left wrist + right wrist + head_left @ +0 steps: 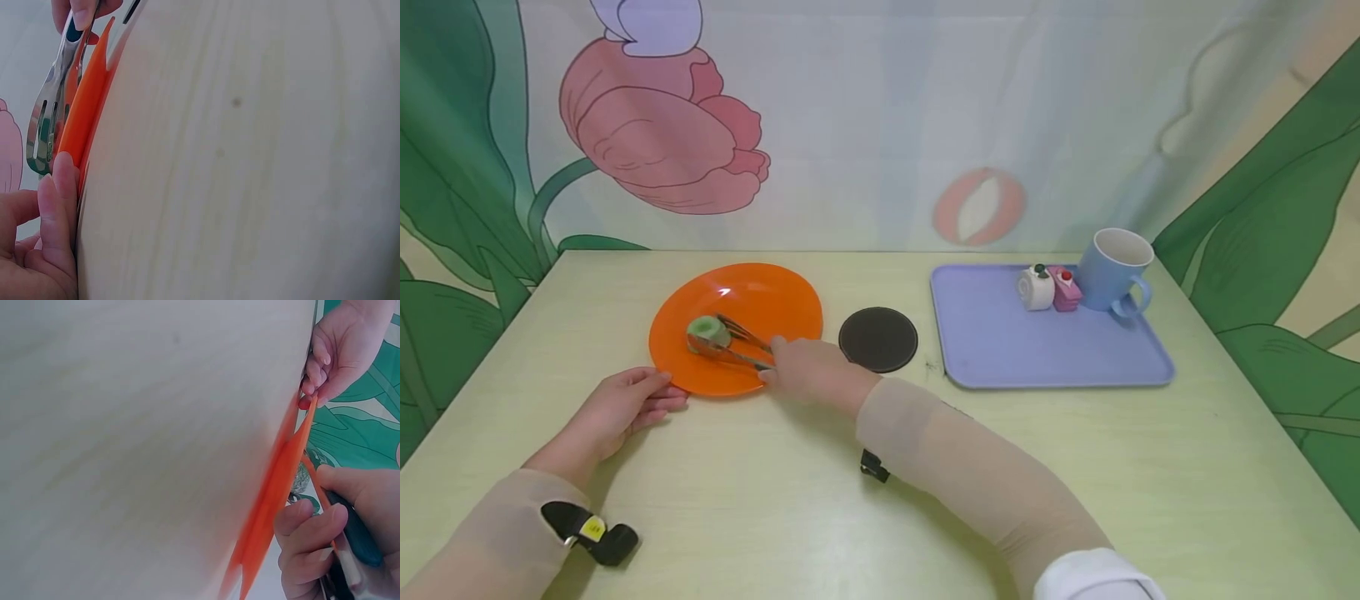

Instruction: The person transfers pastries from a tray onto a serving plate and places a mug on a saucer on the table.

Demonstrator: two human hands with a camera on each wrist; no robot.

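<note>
An orange plate lies at the left of the table, with a small green ring-shaped piece on it. My right hand grips metal tongs, whose two arms stand around the green piece; whether they press on it I cannot tell. In the right wrist view the tongs' dark handle lies in the right hand. My left hand pinches the plate's near-left rim between thumb and fingers; the left wrist view shows the left hand at the edge of the plate.
A dark round coaster lies right of the plate. Farther right, a lavender tray holds a white roll cake piece, a pink cake piece and a blue mug. A printed curtain hangs behind the table.
</note>
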